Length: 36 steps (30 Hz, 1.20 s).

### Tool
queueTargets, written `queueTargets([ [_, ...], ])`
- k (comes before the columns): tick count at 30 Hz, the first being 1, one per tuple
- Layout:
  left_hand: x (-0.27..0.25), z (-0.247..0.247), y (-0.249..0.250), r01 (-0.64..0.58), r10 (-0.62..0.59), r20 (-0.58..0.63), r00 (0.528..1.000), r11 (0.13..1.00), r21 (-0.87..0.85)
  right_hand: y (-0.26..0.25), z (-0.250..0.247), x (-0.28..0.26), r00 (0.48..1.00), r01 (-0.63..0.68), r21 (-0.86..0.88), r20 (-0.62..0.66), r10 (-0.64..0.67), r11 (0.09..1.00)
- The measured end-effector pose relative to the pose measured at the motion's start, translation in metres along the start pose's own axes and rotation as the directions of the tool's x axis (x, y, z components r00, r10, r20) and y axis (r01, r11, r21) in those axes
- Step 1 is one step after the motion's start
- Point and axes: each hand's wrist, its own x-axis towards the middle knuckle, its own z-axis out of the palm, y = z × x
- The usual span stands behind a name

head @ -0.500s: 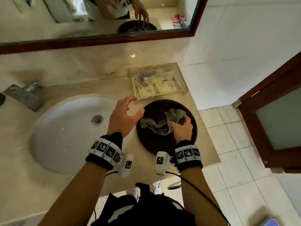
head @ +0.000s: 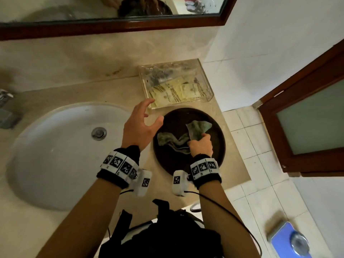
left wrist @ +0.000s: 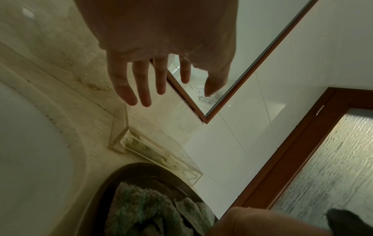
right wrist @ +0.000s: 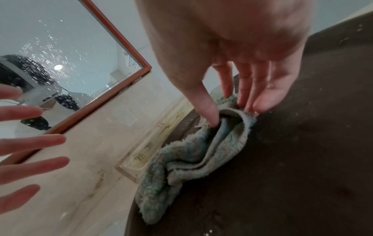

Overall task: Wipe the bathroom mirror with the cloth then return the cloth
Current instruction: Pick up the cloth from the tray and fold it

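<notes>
On the beige marble desk (head: 70, 94), right of the oval white basin (head: 55, 155), sits a round, dark brown tray (head: 216, 127) with a low raised rim. Crumpled green terry cloth (head: 173, 140) lies inside it, fluffy pile, folded into soft ridges; one corner stands lifted.

Right hand (head: 202, 146): grip narrow, thumb and fingertips (right wrist: 262, 103) pinching a fold of the cloth against the tray floor. Tray surface looks matte, speckled with small droplets in the right wrist view.

Left hand (head: 138, 125): grip wide, fingers (left wrist: 123, 89) spread and straight, holding nothing, hovering above the desk between basin and tray.

Behind the tray, touching or just beside its rim, a clear acrylic rectangular box (head: 204, 81) holds flat yellowish sachets (head: 173, 94) with printed lines. Box walls are thick and scuffed.

Mirror (head: 93, 8) above the backsplash: glass flecked with water spots, framed in reddish-brown wood. Chrome faucet (head: 5, 108) at far left edge. White wall tiles, glossy; wooden door (head: 301, 101) with frosted, rippled glass panel at right.
</notes>
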Motion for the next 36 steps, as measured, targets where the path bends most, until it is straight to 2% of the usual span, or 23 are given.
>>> queueTargets([
  [6,0.004,0.001,-0.005,0.018,-0.018,0.033,0.999,1.000,0.003,0.000,-0.002,0.004,1.000,0.004,-0.016,-0.018,-0.004,1.000],
  [11,0.004,0.001,-0.006,0.004,-0.005,0.054,0.999,1.000,0.009,-0.007,-0.004,-0.001,1.000,0.018,0.065,-0.020,-0.017,0.998],
  [17,0.002,-0.003,0.000,-0.030,0.031,0.042,0.999,0.999,-0.022,-0.028,-0.008,-0.011,0.980,0.196,0.162,-0.074,-0.187,0.967],
  [23,0.001,-0.005,0.002,-0.097,0.097,0.040,0.994,0.995,0.001,-0.054,-0.027,-0.020,0.938,0.337,0.389,-0.059,-0.341,0.858],
  [27,0.003,-0.006,0.005,-0.110,0.108,0.097,0.989,0.994,0.015,-0.071,-0.039,-0.031,0.913,0.317,0.582,0.027,-0.407,0.749],
  [32,0.011,-0.013,0.024,-0.185,0.185,0.167,0.968,0.983,-0.015,-0.094,-0.063,-0.056,0.839,0.367,0.673,0.060,-0.542,0.643],
  [36,0.018,-0.020,0.039,-0.307,0.299,0.238,0.924,0.952,-0.004,-0.105,-0.073,-0.071,0.790,0.380,0.707,0.087,-0.607,0.596],
])
